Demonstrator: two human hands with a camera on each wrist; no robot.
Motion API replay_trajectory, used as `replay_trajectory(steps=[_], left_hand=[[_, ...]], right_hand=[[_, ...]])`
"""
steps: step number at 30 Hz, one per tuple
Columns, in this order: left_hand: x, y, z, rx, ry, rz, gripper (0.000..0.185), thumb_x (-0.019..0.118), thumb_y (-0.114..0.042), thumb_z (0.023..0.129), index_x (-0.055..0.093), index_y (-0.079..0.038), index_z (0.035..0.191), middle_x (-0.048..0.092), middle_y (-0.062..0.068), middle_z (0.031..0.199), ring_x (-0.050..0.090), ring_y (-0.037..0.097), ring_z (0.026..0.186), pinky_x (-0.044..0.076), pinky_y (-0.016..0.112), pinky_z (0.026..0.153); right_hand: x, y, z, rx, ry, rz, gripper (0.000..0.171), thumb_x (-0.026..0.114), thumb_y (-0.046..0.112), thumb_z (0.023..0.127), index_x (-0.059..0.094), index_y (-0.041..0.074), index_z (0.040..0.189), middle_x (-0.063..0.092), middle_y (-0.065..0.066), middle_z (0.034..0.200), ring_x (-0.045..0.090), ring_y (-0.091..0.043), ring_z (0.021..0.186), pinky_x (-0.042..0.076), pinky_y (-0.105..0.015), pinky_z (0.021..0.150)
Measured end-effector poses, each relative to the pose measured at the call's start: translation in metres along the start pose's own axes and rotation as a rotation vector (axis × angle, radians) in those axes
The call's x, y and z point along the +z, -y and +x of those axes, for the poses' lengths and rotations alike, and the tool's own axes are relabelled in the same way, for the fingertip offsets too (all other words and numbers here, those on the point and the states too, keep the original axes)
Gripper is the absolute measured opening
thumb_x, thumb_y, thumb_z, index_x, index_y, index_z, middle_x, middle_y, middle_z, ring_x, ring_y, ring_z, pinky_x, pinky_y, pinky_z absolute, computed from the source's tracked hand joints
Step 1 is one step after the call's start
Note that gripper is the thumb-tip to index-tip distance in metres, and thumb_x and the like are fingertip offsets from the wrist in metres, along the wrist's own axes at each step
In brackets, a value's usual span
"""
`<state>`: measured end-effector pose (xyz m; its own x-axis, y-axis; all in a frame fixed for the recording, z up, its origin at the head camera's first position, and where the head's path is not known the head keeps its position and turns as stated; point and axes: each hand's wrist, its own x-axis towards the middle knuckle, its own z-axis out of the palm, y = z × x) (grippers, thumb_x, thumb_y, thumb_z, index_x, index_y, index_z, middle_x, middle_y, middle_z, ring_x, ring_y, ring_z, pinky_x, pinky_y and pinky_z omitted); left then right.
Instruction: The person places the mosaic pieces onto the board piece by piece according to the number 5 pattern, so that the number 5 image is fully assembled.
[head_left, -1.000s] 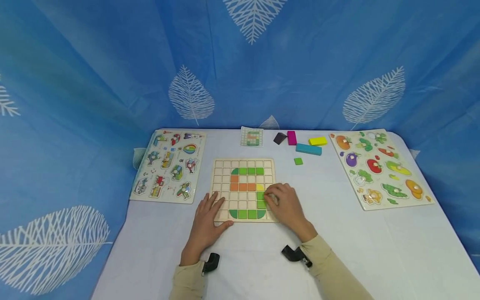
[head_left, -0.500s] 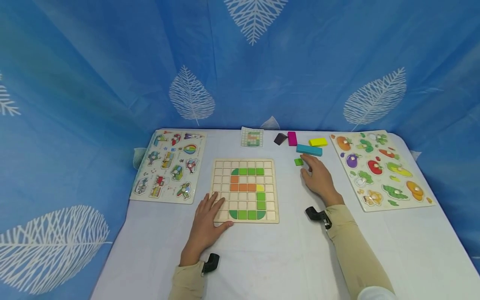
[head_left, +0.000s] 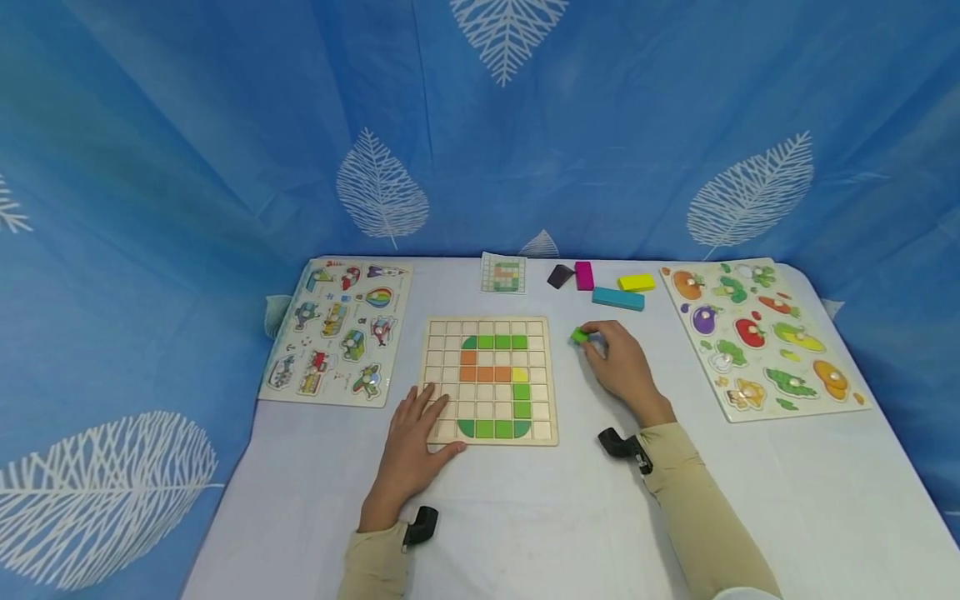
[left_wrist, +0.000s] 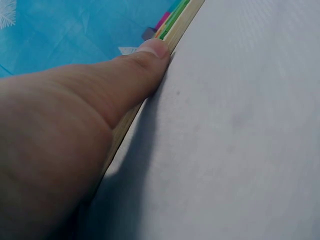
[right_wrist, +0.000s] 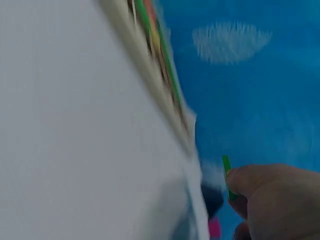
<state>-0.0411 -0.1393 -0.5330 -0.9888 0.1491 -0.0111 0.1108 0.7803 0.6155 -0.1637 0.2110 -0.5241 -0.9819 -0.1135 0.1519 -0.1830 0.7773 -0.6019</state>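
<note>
A wooden grid board [head_left: 488, 379] lies mid-table with green, orange and one yellow tile set in it. My left hand [head_left: 417, 437] rests flat on its lower left corner, fingers straight, the thumb against the board's edge [left_wrist: 170, 37]. My right hand [head_left: 617, 354] hovers just right of the board and pinches a small green square tile [head_left: 579, 335] at its fingertips. The same green tile [right_wrist: 227, 177] shows edge-on in the blurred right wrist view. A small pattern card [head_left: 504, 273] lies behind the board.
Dark, magenta, teal and yellow blocks [head_left: 618, 297] lie at the back right. A vehicle peg puzzle [head_left: 337, 329] sits on the left, a vegetable peg puzzle [head_left: 761, 333] on the right. A blue leaf-print curtain [head_left: 480, 125] hangs behind the white table.
My right hand left the board, reached back right to the loose green tile, picked it up and now carries it left toward the board. The left hand stayed put.
</note>
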Motion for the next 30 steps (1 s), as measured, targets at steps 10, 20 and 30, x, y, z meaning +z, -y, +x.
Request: replay_trajectory(steps=[10,20,30], left_hand=[[0.000,0.002,0.000,0.017,-0.014,0.001,0.080,0.082,-0.045,0.083,0.052,-0.014,0.150,0.034,0.012,0.166,0.018,0.038,0.158,0.016,0.060,0.127],[0.002,0.002,-0.001,0.030,-0.015,0.034,0.080,0.081,-0.047,0.084,0.051,-0.015,0.150,0.033,0.011,0.166,0.019,0.039,0.157,0.017,0.061,0.126],[0.001,0.001,-0.001,0.028,-0.009,0.025,0.080,0.081,-0.047,0.084,0.051,-0.014,0.150,0.033,0.012,0.167,0.018,0.039,0.158,0.017,0.061,0.126]], right_hand=[[0.056,0.099,-0.038,-0.437,0.207,0.005,0.012,0.072,0.022,0.097,0.074,0.020,0.108,0.068,0.001,0.114,0.068,-0.016,0.105,0.059,-0.037,0.089],[0.082,0.122,-0.047,-0.544,0.260,-0.099,0.010,0.071,0.026,0.097,0.077,0.023,0.105,0.068,0.003,0.111,0.067,-0.012,0.096,0.059,-0.030,0.076],[0.076,0.127,-0.049,-0.541,0.267,-0.170,0.014,0.067,0.029,0.100,0.079,0.024,0.104,0.072,0.005,0.112,0.066,-0.014,0.101,0.058,-0.032,0.083]])
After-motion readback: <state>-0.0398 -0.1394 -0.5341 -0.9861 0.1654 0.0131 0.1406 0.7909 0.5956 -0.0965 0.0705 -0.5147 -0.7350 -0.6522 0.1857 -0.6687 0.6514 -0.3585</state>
